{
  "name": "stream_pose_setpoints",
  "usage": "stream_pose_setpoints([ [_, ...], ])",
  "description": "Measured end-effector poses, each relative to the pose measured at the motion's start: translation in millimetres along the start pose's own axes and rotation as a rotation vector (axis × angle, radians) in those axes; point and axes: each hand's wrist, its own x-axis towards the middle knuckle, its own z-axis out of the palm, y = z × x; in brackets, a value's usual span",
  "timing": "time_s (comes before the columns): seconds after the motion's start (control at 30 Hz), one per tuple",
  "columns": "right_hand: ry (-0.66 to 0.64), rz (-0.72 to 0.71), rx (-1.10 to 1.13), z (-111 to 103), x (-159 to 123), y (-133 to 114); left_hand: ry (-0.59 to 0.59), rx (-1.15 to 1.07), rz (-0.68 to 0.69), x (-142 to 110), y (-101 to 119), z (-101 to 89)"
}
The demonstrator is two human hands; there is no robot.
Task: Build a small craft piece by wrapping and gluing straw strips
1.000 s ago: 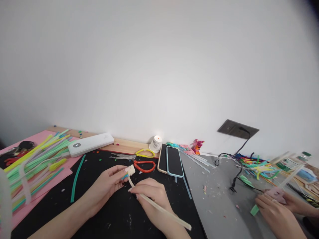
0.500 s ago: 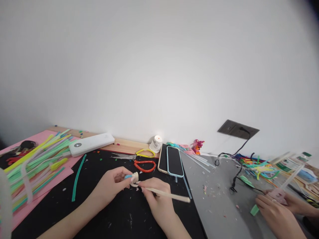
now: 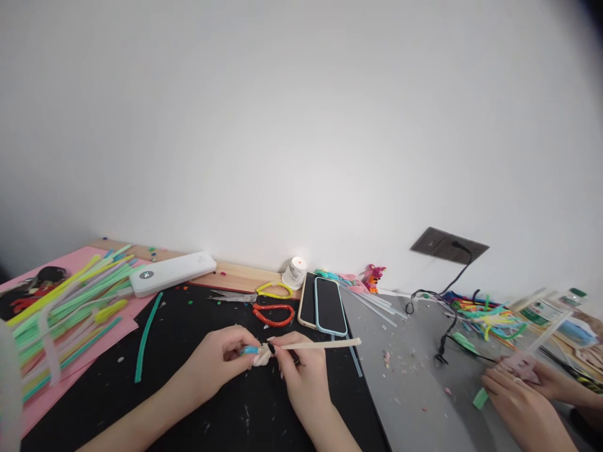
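Note:
My left hand (image 3: 221,358) pinches a small coiled cream bundle with a blue bit (image 3: 257,354) just above the black mat (image 3: 198,402). My right hand (image 3: 301,373) grips the same cream pipe cleaner (image 3: 320,344) close to the coil; its free end sticks out to the right, nearly level, towards the phones. Both hands meet at the coil, fingers closed.
A pile of coloured pipe cleaners (image 3: 66,307) lies on pink paper at left, with a loose green one (image 3: 146,336). Behind are a white case (image 3: 172,273), yellow and red scissors (image 3: 271,304), two phones (image 3: 325,304) and a cup (image 3: 295,272). Another person's hands (image 3: 522,392) work at right.
My right hand has swung the long cream pipe cleaner from pointing down-right to nearly level, winding it round the coil. Both hands have drifted slightly right and down. The other person's hands barely moved.

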Motion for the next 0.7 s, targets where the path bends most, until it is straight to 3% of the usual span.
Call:
stream_pose_setpoints([
  [0.33,0.046,0.066,0.012,-1.9,1.2,2.7,-0.028,0.053,0.141,-2.9,8.3,-4.0],
  [0.53,0.033,0.066,0.007,-2.2,1.0,2.1,-0.009,0.046,0.094,-2.5,7.5,-3.0],
  [0.7,0.042,0.052,0.001,-2.7,1.8,1.4,0.009,-0.117,0.030,-2.8,7.0,-0.9],
])
